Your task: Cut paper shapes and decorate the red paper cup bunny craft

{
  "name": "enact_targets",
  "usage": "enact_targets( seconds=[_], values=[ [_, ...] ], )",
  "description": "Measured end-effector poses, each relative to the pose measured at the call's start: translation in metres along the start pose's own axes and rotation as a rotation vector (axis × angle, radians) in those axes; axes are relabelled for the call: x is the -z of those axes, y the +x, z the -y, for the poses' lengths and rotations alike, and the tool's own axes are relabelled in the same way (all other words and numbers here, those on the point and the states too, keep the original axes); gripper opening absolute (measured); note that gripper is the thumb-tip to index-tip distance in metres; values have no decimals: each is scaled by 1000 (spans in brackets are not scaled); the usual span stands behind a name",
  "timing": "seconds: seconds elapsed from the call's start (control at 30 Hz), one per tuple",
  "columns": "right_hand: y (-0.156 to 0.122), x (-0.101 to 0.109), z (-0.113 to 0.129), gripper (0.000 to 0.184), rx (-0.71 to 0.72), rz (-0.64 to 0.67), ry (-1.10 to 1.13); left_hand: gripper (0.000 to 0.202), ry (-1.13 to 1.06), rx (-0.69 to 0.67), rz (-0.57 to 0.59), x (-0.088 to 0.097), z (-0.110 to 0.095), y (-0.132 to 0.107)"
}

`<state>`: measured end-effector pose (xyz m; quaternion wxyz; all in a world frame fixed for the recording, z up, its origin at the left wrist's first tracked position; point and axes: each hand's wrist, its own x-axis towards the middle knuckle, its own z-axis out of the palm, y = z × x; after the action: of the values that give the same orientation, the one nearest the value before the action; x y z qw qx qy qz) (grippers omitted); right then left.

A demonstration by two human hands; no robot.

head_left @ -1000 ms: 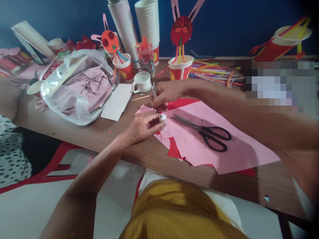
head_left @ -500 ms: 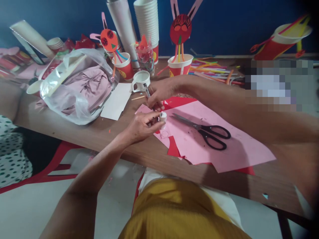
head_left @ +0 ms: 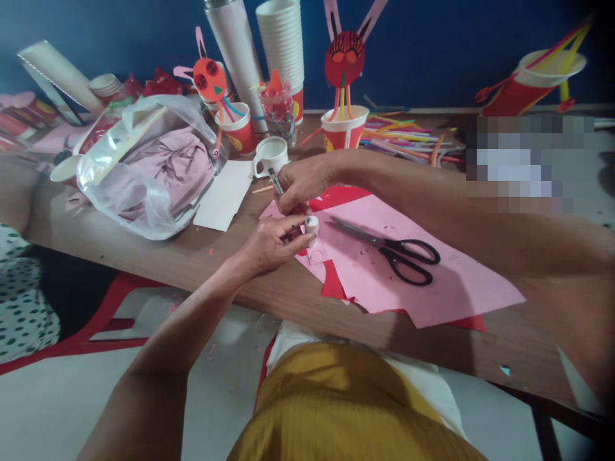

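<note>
My left hand (head_left: 273,244) pinches a small white round cap (head_left: 312,225) upright on the pink paper sheet (head_left: 432,282). Just beyond it, my right hand (head_left: 302,184) grips a dark pen (head_left: 275,181) with its tip down beside the cap. A small drawn circle (head_left: 316,257) shows on the pink paper below the cap. Black-handled scissors (head_left: 394,248) lie on the sheet to the right, apart from both hands. Red paper (head_left: 334,285) pokes out from under the pink sheet.
The wooden table (head_left: 202,262) holds a plastic bag of pink cloth (head_left: 154,166), a white card (head_left: 225,195), a white mug (head_left: 270,155), red paper cups with paper faces (head_left: 344,128), a cup stack (head_left: 283,45), and coloured straws (head_left: 408,141). A polka-dot-clothed person (head_left: 19,294) sits left.
My right hand and the pen have shifted slightly left and tilted, staying close to the cap. The left hand keeps its pinch on the cap. The view drifted a little.
</note>
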<state>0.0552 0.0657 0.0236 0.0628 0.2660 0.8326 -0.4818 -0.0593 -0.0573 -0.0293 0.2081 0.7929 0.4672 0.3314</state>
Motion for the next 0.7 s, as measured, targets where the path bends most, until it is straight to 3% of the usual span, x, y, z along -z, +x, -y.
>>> enact_targets(
  seconds=[0.23,0.4,0.47,0.6,0.7],
  values=[
    [-34,13,-25,18,165,-268,163,23,-53,66,22,0,0,-2],
    [-79,1,-49,13,178,-524,249,18,-106,72,-14,-2,-1,-3],
    [-96,-11,-58,14,184,-593,300,15,-153,71,-91,-1,1,-3],
    [-127,-41,-70,17,181,-803,334,16,-286,173,-374,4,7,3],
    [-148,-63,-70,17,147,-863,301,16,-328,233,-460,8,11,9]
  ],
)
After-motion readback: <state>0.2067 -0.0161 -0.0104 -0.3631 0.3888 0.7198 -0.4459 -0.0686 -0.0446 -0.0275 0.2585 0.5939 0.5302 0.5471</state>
